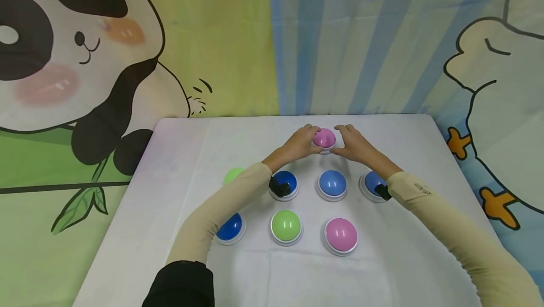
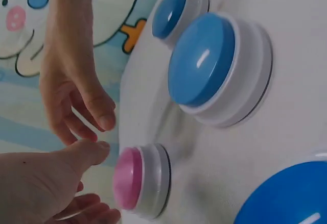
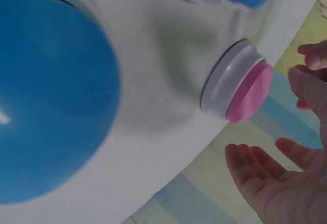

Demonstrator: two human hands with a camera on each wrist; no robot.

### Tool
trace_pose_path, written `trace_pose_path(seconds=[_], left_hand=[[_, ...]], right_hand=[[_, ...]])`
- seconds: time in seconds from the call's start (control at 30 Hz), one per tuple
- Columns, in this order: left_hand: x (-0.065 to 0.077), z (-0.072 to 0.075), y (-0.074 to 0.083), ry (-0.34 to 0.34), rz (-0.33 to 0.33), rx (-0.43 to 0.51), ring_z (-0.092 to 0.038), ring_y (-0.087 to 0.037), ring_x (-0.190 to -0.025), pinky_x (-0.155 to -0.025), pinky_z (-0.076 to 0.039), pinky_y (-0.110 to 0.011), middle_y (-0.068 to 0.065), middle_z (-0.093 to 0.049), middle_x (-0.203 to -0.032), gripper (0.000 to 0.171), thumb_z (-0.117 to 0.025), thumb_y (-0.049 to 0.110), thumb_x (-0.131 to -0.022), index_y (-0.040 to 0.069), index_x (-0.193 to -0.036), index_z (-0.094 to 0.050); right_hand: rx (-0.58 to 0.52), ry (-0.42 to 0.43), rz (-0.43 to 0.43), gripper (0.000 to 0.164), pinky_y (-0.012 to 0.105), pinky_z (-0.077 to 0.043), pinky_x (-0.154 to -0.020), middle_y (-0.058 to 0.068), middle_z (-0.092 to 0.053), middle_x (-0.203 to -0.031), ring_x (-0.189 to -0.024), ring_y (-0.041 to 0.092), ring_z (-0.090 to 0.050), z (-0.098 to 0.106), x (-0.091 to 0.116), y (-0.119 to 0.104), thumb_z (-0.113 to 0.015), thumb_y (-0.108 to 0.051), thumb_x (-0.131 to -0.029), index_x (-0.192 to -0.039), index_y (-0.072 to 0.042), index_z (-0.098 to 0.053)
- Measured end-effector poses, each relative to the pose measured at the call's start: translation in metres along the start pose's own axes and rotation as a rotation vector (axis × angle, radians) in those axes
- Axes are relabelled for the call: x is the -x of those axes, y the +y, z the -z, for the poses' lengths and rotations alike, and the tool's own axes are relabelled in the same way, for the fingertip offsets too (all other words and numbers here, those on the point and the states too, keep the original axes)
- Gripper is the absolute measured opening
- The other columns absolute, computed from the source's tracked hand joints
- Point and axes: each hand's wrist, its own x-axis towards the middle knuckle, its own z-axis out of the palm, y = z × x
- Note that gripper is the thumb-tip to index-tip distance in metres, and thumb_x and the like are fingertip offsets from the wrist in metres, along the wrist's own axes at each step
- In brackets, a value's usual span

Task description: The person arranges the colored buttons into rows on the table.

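Note:
A pink dome button [image 1: 325, 138] on a white round base stands at the back of the table. My left hand [image 1: 301, 142] is at its left side and my right hand [image 1: 353, 144] at its right, thumbs and fingers spread around the dome. In the left wrist view, the left hand [image 2: 41, 183] hovers by the pink button [image 2: 129, 178] with the thumb apart from it, and the right hand [image 2: 71, 76] hangs beyond. The right wrist view shows a gap between the right hand [image 3: 276, 188] and the pink button [image 3: 250, 91]. Neither hand holds anything.
Blue buttons [image 1: 333, 183] stand in the middle row, two partly behind dark wrist straps. Nearer me are a green button [image 1: 286, 225], another pink button [image 1: 341, 235] and a blue one [image 1: 230, 227]. My left sleeve partly covers a light green button [image 1: 233, 174]. A cartoon curtain [image 1: 229, 38] hangs behind.

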Motion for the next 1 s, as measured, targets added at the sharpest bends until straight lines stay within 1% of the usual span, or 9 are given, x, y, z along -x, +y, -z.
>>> trace_pose_path(seconds=[0.13, 0.3, 0.37, 0.47, 0.57, 0.7, 0.8, 0.9, 1.0], left_hand=[[-0.016, -0.016, -0.011, -0.018, 0.076, -0.037, -0.05, -0.019, -0.103, -0.09, -0.048, -0.029, -0.009, -0.05, -0.117, 0.067, -0.07, 0.036, -0.079, 0.007, -0.132, -0.043], [-0.026, -0.034, -0.019, -0.073, 0.141, 0.012, -0.048, -0.019, -0.112, -0.099, -0.044, -0.028, -0.009, -0.046, -0.124, 0.069, -0.069, 0.033, -0.08, 0.011, -0.137, -0.036], [-0.027, -0.036, -0.02, -0.069, 0.149, 0.023, -0.048, -0.02, -0.114, -0.1, -0.043, -0.029, -0.009, -0.047, -0.126, 0.069, -0.068, 0.031, -0.081, 0.012, -0.138, -0.035], [-0.03, -0.036, -0.022, -0.053, 0.129, 0.031, -0.048, -0.02, -0.117, -0.102, -0.041, -0.03, -0.009, -0.049, -0.128, 0.066, -0.068, 0.027, -0.082, 0.011, -0.137, -0.035], [-0.031, -0.035, -0.023, -0.052, 0.098, 0.04, -0.049, -0.02, -0.119, -0.104, -0.04, -0.03, -0.009, -0.051, -0.13, 0.063, -0.067, 0.024, -0.083, 0.009, -0.135, -0.037], [-0.032, -0.036, -0.024, -0.05, 0.072, 0.052, -0.049, -0.019, -0.119, -0.104, -0.039, -0.03, -0.007, -0.052, -0.13, 0.062, -0.068, 0.026, -0.082, 0.009, -0.134, -0.039], [-0.031, -0.036, -0.024, -0.034, 0.039, 0.065, -0.049, -0.019, -0.119, -0.103, -0.04, -0.029, -0.006, -0.053, -0.13, 0.063, -0.069, 0.029, -0.081, 0.009, -0.133, -0.041], [-0.025, -0.032, -0.022, -0.018, -0.004, 0.078, -0.05, -0.018, -0.119, -0.103, -0.04, -0.029, -0.006, -0.053, -0.13, 0.065, -0.071, 0.031, -0.079, 0.009, -0.133, -0.043], [-0.014, -0.024, -0.019, 0.0, -0.036, 0.103, -0.051, -0.018, -0.118, -0.101, -0.041, -0.029, -0.005, -0.055, -0.129, 0.065, -0.073, 0.031, -0.077, 0.009, -0.132, -0.045]], right_hand=[[0.023, -0.042, 0.011, 0.071, 0.055, -0.043, -0.095, 0.032, -0.042, -0.125, -0.112, 0.044, -0.046, -0.013, -0.023, 0.001, -0.074, -0.02, -0.075, -0.131, 0.006, -0.038], [0.038, -0.106, 0.005, 0.069, 0.054, -0.043, -0.096, 0.032, -0.042, -0.124, -0.111, 0.046, -0.046, -0.027, -0.038, 0.001, -0.072, -0.025, -0.078, -0.129, 0.005, -0.037], [0.014, -0.116, -0.021, 0.068, 0.054, -0.042, -0.097, 0.031, -0.042, -0.123, -0.112, 0.045, -0.046, -0.029, -0.041, 0.0, -0.071, -0.026, -0.078, -0.128, 0.004, -0.036], [-0.041, -0.109, -0.052, 0.067, 0.053, -0.042, -0.097, 0.03, -0.043, -0.121, -0.111, 0.043, -0.047, -0.028, -0.044, 0.001, -0.072, -0.023, -0.077, -0.126, 0.001, -0.035], [-0.082, -0.098, -0.055, 0.067, 0.052, -0.042, -0.097, 0.029, -0.045, -0.119, -0.11, 0.042, -0.048, -0.029, -0.045, 0.004, -0.074, -0.021, -0.076, -0.126, 0.001, -0.035], [-0.076, -0.055, -0.03, 0.066, 0.051, -0.044, -0.095, 0.028, -0.048, -0.117, -0.108, 0.04, -0.05, -0.031, -0.042, 0.009, -0.076, -0.022, -0.074, -0.124, 0.0, -0.039], [-0.043, 0.004, 0.004, 0.066, 0.051, -0.045, -0.093, 0.027, -0.051, -0.114, -0.105, 0.04, -0.051, -0.031, -0.036, 0.011, -0.078, -0.024, -0.072, -0.122, 0.001, -0.043], [-0.018, 0.07, 0.059, 0.065, 0.051, -0.045, -0.09, 0.027, -0.053, -0.113, -0.103, 0.04, -0.052, -0.028, -0.026, 0.008, -0.079, -0.023, -0.07, -0.121, 0.001, -0.046], [-0.006, 0.115, 0.102, 0.064, 0.049, -0.047, -0.088, 0.026, -0.054, -0.112, -0.102, 0.038, -0.052, -0.023, -0.013, 0.0, -0.079, -0.025, -0.07, -0.12, 0.0, -0.048]])
